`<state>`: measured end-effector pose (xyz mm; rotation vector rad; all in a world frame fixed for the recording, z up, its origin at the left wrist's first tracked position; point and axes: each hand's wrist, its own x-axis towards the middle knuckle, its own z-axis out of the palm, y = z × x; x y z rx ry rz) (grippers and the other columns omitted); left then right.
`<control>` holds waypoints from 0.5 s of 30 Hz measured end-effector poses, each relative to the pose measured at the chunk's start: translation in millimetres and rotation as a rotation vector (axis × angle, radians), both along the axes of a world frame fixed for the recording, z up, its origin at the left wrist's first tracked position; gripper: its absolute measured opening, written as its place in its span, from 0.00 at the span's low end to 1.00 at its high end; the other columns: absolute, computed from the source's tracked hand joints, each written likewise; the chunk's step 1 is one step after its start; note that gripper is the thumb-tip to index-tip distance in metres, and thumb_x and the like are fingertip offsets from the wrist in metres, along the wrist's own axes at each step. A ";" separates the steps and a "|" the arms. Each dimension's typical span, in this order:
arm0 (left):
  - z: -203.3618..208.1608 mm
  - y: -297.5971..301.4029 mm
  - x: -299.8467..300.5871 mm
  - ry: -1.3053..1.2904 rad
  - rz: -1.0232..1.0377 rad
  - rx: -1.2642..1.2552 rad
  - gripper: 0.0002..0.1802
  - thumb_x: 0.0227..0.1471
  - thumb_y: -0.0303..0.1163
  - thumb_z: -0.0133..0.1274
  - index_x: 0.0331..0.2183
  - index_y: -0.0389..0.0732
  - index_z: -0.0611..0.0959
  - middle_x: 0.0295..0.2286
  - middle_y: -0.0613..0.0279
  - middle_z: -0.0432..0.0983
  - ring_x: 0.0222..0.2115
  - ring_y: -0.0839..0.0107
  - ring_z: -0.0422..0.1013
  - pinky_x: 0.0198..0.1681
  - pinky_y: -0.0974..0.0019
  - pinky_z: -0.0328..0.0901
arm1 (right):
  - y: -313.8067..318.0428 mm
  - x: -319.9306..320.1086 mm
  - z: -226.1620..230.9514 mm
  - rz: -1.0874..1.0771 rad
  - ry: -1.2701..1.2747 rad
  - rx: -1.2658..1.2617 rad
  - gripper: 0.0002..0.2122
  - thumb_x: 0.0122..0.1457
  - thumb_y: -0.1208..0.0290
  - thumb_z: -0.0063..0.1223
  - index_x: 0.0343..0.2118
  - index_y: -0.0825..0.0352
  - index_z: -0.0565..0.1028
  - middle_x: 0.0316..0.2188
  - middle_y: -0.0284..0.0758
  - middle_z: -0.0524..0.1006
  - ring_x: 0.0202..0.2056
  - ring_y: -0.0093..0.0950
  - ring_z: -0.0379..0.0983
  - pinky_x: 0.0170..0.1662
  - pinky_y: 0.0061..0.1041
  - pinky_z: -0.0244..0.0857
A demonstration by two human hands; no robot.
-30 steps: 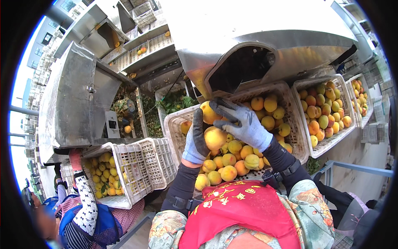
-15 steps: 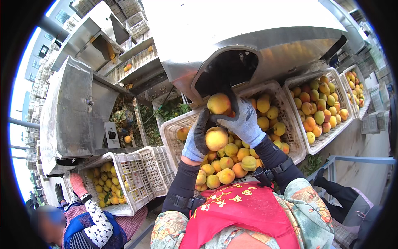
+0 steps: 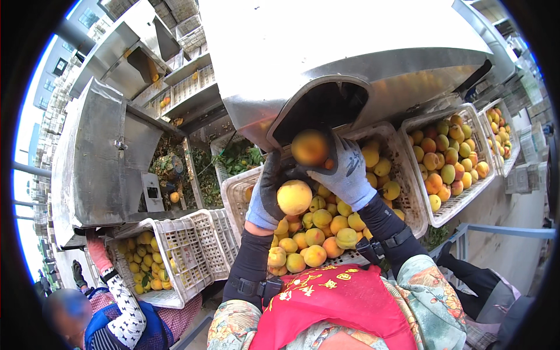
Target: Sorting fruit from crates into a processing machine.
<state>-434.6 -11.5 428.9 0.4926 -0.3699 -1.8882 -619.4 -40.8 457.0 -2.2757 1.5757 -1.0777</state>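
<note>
My left hand (image 3: 263, 195), in a blue-grey glove with dark palm and fingers, is closed on a large yellow peach (image 3: 294, 197). Just beyond it, my right hand (image 3: 349, 172), gloved alike, grips an orange-yellow peach (image 3: 310, 147) smeared by motion. A small reddish patch of fruit shows by the right fingers; I cannot make out what it belongs to. Both hands are above a white plastic crate (image 3: 231, 198) holding many peaches (image 3: 315, 236). Right behind them is the dark opening (image 3: 329, 105) of a metal machine hood (image 3: 402, 73).
Another crate of redder peaches (image 3: 446, 157) stands to the right, with one more (image 3: 500, 131) beyond. At left, a co-worker's arm (image 3: 125, 300) reaches by a crate of yellow peaches (image 3: 146, 259). A grey metal housing (image 3: 90, 157) and a blue rail (image 3: 507, 231) flank the area.
My left hand has shifted slightly left with its peach. The peach in my right hand has become blurred. The whole view has shifted slightly.
</note>
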 end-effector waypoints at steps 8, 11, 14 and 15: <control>-12.0 14.5 4.8 0.238 -0.108 0.333 0.30 0.59 0.55 0.42 0.46 0.36 0.76 0.40 0.47 0.77 0.40 0.51 0.74 0.46 0.43 0.67 | -15.6 25.2 -23.8 -0.343 0.019 -0.234 0.40 0.40 0.46 0.66 0.52 0.69 0.66 0.50 0.49 0.68 0.51 0.45 0.64 0.53 0.44 0.55; -27.5 25.1 6.1 0.219 0.051 0.320 0.30 0.59 0.52 0.41 0.51 0.36 0.72 0.46 0.47 0.73 0.49 0.50 0.68 0.53 0.43 0.61 | -28.5 34.9 -23.6 -0.350 0.041 -0.158 0.38 0.43 0.49 0.64 0.53 0.69 0.65 0.50 0.47 0.68 0.52 0.46 0.62 0.54 0.45 0.54; -7.1 27.0 -8.5 0.287 0.001 0.297 0.25 0.58 0.43 0.45 0.52 0.38 0.72 0.49 0.49 0.69 0.52 0.56 0.65 0.58 0.40 0.56 | -72.8 35.0 -12.6 -0.395 0.136 -0.260 0.34 0.46 0.52 0.62 0.53 0.69 0.67 0.51 0.46 0.69 0.51 0.44 0.65 0.54 0.44 0.56; -8.0 26.0 -7.3 0.299 -0.015 0.264 0.24 0.58 0.42 0.45 0.52 0.39 0.72 0.50 0.50 0.68 0.52 0.56 0.64 0.59 0.41 0.56 | -75.7 37.4 -2.4 -0.357 0.062 -0.205 0.33 0.47 0.52 0.61 0.52 0.68 0.67 0.51 0.46 0.69 0.51 0.44 0.65 0.54 0.42 0.57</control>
